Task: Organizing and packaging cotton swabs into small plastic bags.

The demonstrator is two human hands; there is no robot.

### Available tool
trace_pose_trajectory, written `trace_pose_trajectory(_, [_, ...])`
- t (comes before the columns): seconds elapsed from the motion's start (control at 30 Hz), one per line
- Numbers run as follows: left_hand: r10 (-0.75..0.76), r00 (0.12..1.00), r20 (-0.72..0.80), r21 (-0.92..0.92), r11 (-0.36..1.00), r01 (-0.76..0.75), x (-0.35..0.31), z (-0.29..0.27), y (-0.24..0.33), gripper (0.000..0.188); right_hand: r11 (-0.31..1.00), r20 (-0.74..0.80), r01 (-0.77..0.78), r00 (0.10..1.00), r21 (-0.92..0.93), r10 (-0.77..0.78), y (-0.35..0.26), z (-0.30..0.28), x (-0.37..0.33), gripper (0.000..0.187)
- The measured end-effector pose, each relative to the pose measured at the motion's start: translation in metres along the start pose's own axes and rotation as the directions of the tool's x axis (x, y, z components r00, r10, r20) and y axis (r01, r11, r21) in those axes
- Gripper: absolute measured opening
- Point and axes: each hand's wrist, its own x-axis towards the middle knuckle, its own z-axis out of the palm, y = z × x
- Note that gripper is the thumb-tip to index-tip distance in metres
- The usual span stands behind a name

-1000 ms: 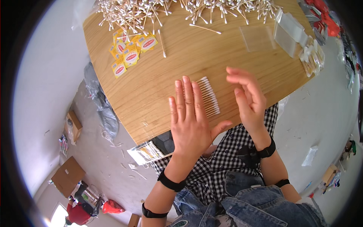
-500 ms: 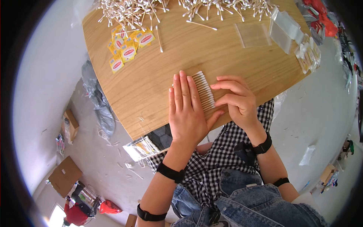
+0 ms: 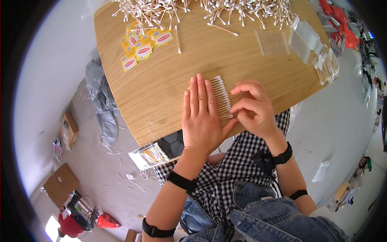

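A neat row of cotton swabs (image 3: 222,97) lies side by side near the table's front edge. My left hand (image 3: 199,113) rests flat over the left part of the row, fingers stretched out, hiding those ends. White tips show past its right side. At these tips is my right hand (image 3: 256,109), its fingers loosely curled and apart, with nothing visible in them. Its index fingertip is at the lower swab tips; whether it touches them I cannot tell. The left thumb stretches toward the right hand below the row.
Loose cotton swabs (image 3: 246,9) are heaped along the far edge of the wooden table (image 3: 157,97). Yellow printed cards (image 3: 143,49) lie far left. Clear plastic sleeves (image 3: 274,42) and filled packs (image 3: 325,66) sit far right. A packed bag of swabs (image 3: 150,155) is below the front edge.
The view has shifted slightly. My left hand stays flat on the swabs. My right hand's fingers have curled a little more beside the tips.
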Motion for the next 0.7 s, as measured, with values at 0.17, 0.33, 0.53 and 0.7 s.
trace_pose_trajectory(0.17, [0.006,1.0,-0.009,-0.002,1.0,-0.006,0.001,0.001,0.0,0.104,0.995,0.161,0.048,0.986,-0.082,-0.034,-0.008,-0.01,0.008,0.013])
trace_pose_trajectory(0.33, [0.013,0.999,-0.033,0.002,1.0,-0.013,0.002,0.004,0.0,0.104,0.888,0.363,0.256,0.925,-0.381,-0.111,-0.025,-0.015,0.031,0.009])
trace_pose_trajectory(0.53, [0.019,0.999,-0.031,0.012,1.0,-0.019,0.001,0.004,0.0,0.108,0.815,0.371,0.272,0.925,-0.513,-0.075,-0.025,-0.027,0.024,0.01])
trace_pose_trajectory(0.7, [0.009,1.0,-0.018,-0.013,1.0,-0.009,0.001,0.002,0.001,0.113,0.845,0.177,-0.019,0.975,-0.535,0.135,-0.017,-0.084,-0.013,0.014])
